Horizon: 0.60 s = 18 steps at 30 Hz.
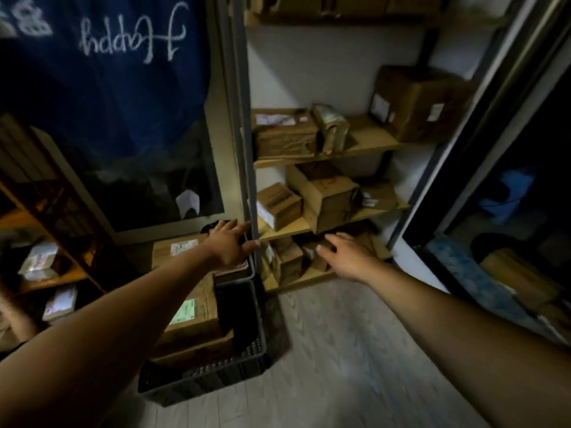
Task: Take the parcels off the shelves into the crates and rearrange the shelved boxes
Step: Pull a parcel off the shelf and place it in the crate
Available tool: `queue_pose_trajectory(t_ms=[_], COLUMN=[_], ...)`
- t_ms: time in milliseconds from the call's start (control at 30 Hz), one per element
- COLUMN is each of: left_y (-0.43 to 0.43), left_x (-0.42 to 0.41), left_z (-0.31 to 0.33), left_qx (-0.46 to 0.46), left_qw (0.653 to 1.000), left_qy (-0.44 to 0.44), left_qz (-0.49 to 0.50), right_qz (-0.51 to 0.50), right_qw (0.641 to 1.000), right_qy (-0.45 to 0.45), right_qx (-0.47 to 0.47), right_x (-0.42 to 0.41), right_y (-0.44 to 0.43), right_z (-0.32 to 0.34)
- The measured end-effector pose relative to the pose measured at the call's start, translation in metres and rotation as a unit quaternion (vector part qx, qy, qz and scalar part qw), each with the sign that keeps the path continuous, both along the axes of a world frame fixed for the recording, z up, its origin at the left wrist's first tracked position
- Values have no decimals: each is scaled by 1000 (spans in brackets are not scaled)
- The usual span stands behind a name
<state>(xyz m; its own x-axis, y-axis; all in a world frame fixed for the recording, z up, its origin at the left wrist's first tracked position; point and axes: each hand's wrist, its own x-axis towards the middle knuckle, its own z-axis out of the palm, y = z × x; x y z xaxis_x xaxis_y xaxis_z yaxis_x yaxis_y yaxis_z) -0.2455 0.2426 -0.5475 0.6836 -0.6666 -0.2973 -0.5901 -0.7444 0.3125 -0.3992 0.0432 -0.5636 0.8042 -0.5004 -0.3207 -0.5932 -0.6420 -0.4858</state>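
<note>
Dim light falls over a pale plank floor (324, 350) and a wooden shelf unit (370, 140) stacked with cardboard boxes. Both hands reach forward with fingers straight and spread, holding nothing. The left hand (230, 247) hovers over the far rim of a black crate (216, 375) — beneath and behind it, labelled parcels (191, 307) fill the crate. Its fingertips are close to a grey upright post (251, 180); whether they touch it cannot be told. The right hand (347, 257) stretches toward the lowest shelf, where small boxes (290, 257) sit just left of its fingers. Above it, two more shelves carry boxes — the largest box (420, 103) up to its right.
</note>
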Motion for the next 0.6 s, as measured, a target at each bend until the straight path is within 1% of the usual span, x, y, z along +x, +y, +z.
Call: queue_pose_trajectory(t_ms=[167, 267, 367, 500, 600], left_y=[-84, -157, -225, -292, -330], left_x=[-39, -63, -92, -116, -116], left_z=[41, 57, 78, 90, 95], left_qx=[-10, -16, -46, -69, -75], left_qw=[999, 996, 994, 991, 991], left_qy=[-17, -48, -50, -50, -55], left_qz=[-41, -74, -82, -100, -95], right_qz=[-16, -23, -39, -73, -75], right_qw=[999, 997, 996, 992, 990], right_qy=[-37, -62, -71, -80, -99], right_qx=[-12, -27, -47, -63, -74], right_x=[-49, -91, -125, -151, -152], right_y=[-72, -133, -191, -253, -289], right_z=[24, 42, 58, 73, 85])
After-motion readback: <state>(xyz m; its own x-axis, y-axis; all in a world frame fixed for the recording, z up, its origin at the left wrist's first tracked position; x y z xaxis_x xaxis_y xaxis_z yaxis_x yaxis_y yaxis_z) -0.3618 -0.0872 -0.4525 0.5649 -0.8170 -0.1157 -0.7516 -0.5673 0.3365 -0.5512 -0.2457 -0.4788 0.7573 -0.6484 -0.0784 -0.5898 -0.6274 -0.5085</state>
